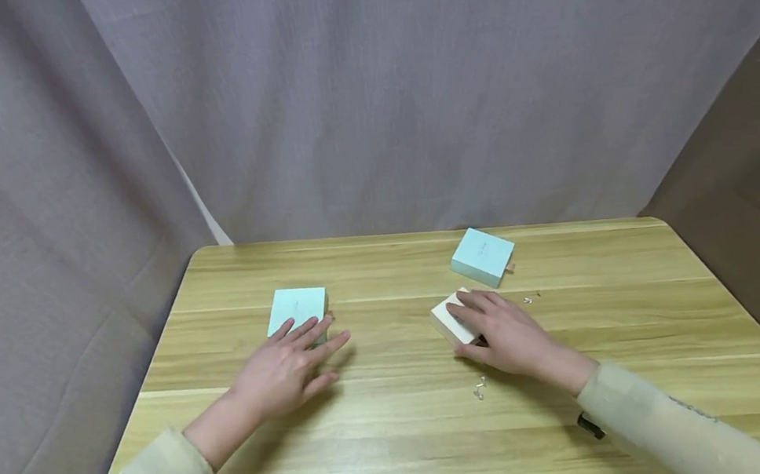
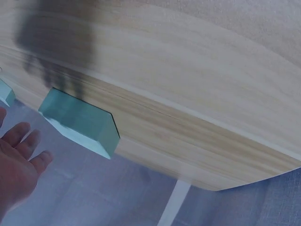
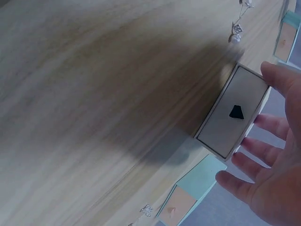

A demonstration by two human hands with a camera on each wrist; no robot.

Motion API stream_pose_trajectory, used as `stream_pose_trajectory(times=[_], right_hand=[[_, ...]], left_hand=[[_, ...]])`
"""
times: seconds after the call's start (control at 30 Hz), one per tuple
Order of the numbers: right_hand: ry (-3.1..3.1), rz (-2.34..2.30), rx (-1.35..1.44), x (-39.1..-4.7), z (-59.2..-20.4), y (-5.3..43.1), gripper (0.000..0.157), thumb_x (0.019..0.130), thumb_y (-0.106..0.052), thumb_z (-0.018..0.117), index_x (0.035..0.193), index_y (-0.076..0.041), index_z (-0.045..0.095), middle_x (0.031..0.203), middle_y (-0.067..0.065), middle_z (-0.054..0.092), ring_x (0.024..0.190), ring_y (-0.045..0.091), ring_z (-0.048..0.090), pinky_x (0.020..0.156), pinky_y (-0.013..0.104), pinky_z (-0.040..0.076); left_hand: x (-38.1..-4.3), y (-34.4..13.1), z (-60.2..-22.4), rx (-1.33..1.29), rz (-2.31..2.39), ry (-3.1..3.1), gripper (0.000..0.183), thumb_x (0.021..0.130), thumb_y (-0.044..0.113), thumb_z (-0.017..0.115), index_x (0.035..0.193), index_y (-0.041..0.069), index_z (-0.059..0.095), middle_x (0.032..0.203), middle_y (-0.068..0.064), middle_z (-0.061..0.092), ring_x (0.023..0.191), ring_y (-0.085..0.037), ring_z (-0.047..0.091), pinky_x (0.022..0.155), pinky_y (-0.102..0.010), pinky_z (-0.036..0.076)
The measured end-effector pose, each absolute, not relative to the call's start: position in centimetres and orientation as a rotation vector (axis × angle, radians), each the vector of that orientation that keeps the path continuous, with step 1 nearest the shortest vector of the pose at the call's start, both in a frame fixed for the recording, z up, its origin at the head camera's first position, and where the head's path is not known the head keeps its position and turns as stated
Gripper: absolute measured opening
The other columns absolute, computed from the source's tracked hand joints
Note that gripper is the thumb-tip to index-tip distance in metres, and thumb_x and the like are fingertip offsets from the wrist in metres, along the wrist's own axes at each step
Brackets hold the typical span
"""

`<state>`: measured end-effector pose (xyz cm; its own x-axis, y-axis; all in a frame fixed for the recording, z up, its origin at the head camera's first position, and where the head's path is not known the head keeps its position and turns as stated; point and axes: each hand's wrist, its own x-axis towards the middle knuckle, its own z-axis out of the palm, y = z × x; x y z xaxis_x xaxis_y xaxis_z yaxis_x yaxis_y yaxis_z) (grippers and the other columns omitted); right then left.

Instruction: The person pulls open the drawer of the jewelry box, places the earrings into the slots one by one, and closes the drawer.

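Observation:
My right hand [image 1: 505, 330] lies over a small cream drawer box [image 1: 449, 322] and grips it, thumb at the near side and fingers across the top toward the far edge. In the right wrist view, the box's end [image 3: 221, 129] faces the camera and carries a dark tab. My left hand [image 1: 287, 371] is spread over the near edge of a mint-green box [image 1: 298, 304], fingers extended. Its fingertips overlap that box in the head view; the left wrist view has the fingers [image 2: 28, 141] lifted and holding nothing.
Farther back on the right stands another mint-green box [image 1: 484, 252] with a pinkish tab. Small silvery jewellery pieces [image 1: 480, 389] lie in front of the cream box, and more jewellery [image 1: 528, 299] to its right. Grey curtains [image 1: 405, 91] hang behind the wooden table [image 1: 391, 441].

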<state>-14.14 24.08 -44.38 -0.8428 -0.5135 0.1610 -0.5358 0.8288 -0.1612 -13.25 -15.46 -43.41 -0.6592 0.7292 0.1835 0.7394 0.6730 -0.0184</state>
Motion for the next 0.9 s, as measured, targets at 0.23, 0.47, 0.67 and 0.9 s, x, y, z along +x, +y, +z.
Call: stream_pose_trajectory(times=[0.23,0.47,0.67,0.9], right_hand=[[-2.880,0.310,0.872,-14.6,-44.6,24.3,0.068,0.093,-0.029,0.084,0.152,-0.006,0.060,0.154,0.024,0.055,0.140,0.046,0.053,0.112,0.066,0.047],[-2.845,0.272,0.957,-15.5,-44.9,24.2,0.067,0.093,-0.027,0.082,0.152,-0.004,0.060,0.155,0.023,0.055,0.140,0.045,0.054,0.112,0.064,0.048],[-2.825,0.270,1.023,-16.2,-44.7,23.9,0.066,0.092,-0.023,0.082,0.150,-0.003,0.061,0.155,0.023,0.056,0.140,0.046,0.055,0.112,0.063,0.049],[-2.767,0.234,1.139,-17.3,-44.5,23.5,0.063,0.091,-0.017,0.081,0.149,-0.003,0.062,0.153,0.023,0.058,0.140,0.045,0.056,0.114,0.058,0.049]], left_hand=[[-12.9,-15.4,-43.8,-1.202,-0.093,-2.727,0.062,0.104,0.047,0.067,0.158,0.020,0.056,0.164,-0.018,0.047,0.145,-0.037,0.054,0.119,-0.061,0.043],[-12.7,-15.5,-44.3,-1.199,-0.077,-2.724,0.062,0.104,0.047,0.067,0.158,0.020,0.056,0.162,-0.017,0.050,0.144,-0.038,0.055,0.119,-0.061,0.043],[-12.4,-15.6,-44.6,-1.200,-0.061,-2.726,0.062,0.104,0.048,0.067,0.158,0.020,0.055,0.159,-0.017,0.054,0.142,-0.038,0.056,0.120,-0.060,0.043],[-12.0,-15.1,-45.0,-1.218,-0.116,-2.711,0.063,0.103,0.048,0.068,0.157,0.019,0.057,0.157,-0.017,0.055,0.143,-0.039,0.055,0.119,-0.062,0.043]])
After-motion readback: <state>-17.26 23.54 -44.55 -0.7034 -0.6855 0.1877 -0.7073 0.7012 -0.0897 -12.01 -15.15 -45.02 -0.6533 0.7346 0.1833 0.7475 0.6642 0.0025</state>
